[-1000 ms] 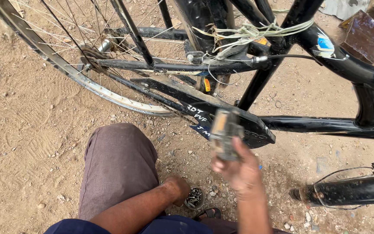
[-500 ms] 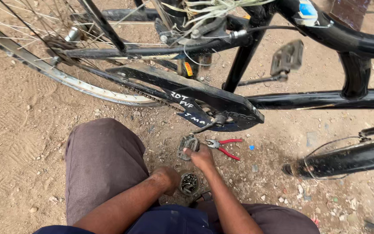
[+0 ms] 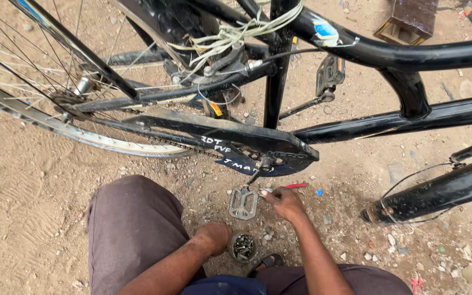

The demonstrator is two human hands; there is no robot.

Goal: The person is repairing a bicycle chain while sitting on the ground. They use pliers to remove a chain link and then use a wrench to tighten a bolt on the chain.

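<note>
A black bicycle [image 3: 356, 54] was seen standing on sandy ground [image 3: 23, 196], viewed from above by a crouching person whose knee in grey-brown trousers [image 3: 132, 229] filled the lower left. The right hand [image 3: 283, 201] was stretched forward and laid on a tool with red handles [image 3: 295, 186], lying on the ground just beside the near pedal [image 3: 243, 204]; its grip was curled loosely over the tool's near end, and whether the fingers were fully clamped on it could not be told. The pedal hung low from its crank under the black chain guard [image 3: 230, 143], which carried white hand-painted lettering. The left hand [image 3: 212, 237] was lowered with its grip gathered together, resting against a small round tin [image 3: 243, 247] of dark metal bits set on the ground between the knees; nothing could be seen held in it. The far pedal [image 3: 329, 74] was seen raised behind the frame. Pale cord [image 3: 230, 35] was wound around the upper tubes, and the spoked rear wheel [image 3: 45, 117] lay at the left.
</note>
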